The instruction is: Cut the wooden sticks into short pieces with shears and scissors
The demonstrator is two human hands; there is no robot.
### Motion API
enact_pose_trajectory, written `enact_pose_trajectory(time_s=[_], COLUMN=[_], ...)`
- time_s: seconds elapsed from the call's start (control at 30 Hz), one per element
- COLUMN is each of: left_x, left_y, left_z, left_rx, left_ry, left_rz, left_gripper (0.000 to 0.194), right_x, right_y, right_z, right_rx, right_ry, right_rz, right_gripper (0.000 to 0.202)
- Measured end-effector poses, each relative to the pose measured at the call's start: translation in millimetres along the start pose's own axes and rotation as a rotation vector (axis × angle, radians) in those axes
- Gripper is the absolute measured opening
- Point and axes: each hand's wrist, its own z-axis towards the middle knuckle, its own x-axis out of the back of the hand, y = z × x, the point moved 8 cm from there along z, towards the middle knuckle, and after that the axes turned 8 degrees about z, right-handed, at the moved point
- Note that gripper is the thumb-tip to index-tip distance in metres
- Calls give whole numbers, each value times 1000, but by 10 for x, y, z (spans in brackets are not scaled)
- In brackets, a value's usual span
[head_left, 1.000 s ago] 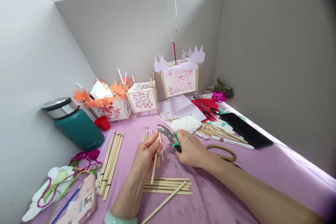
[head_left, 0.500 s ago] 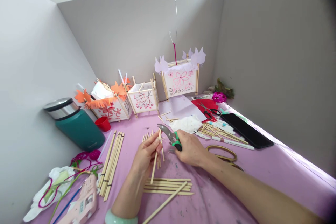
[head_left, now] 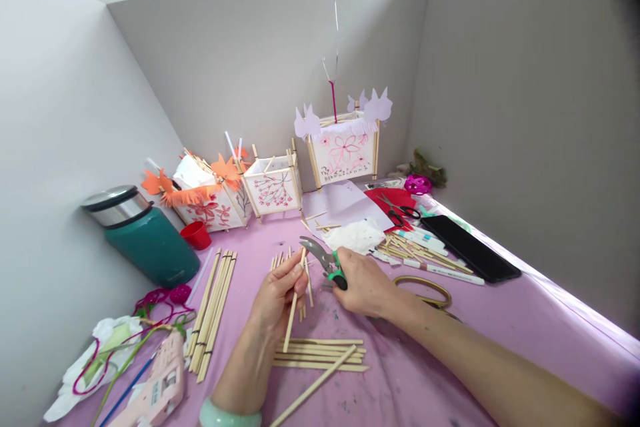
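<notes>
My left hand (head_left: 283, 287) pinches a thin wooden stick (head_left: 291, 320), its upper end pointing at the tool. In my right hand (head_left: 367, 281) is a pair of pruning shears (head_left: 327, 261) with green-and-black handles. Their metal blades meet the upper end of the stick; whether they touch it I cannot tell. Several short sticks (head_left: 309, 283) lie on the cloth behind my left hand. Below my hands rests a row of cut sticks (head_left: 320, 357), with one longer stick (head_left: 317, 383) lying slantwise across it.
Banded stick bundles (head_left: 213, 313), a pink glue gun (head_left: 160, 380) and a teal bottle (head_left: 150, 240) are at left. Paper lanterns (head_left: 273, 190) stand at the back. Gold-handled scissors (head_left: 425, 287), a stick pile (head_left: 415, 250) and a black phone (head_left: 467, 247) lie at right.
The lower end of the held stick has shifted slightly left. Both hands and the shears otherwise keep nearly the same place.
</notes>
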Motion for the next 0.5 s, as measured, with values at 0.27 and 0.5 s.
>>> enact_pose_trajectory(time_s=[0.27,0.5], left_x=[24,160], left_y=[68,262], left_z=[25,34], left_rx=[-69,-257], left_ry=[14,135], left_rz=[6,-113], left_gripper=[51,21], right_x=[85,271], right_y=[60,148], right_z=[2,-15], right_rx=[-48,-89], right_ry=[89,160], right_rz=[145,441], right_gripper=[22,17])
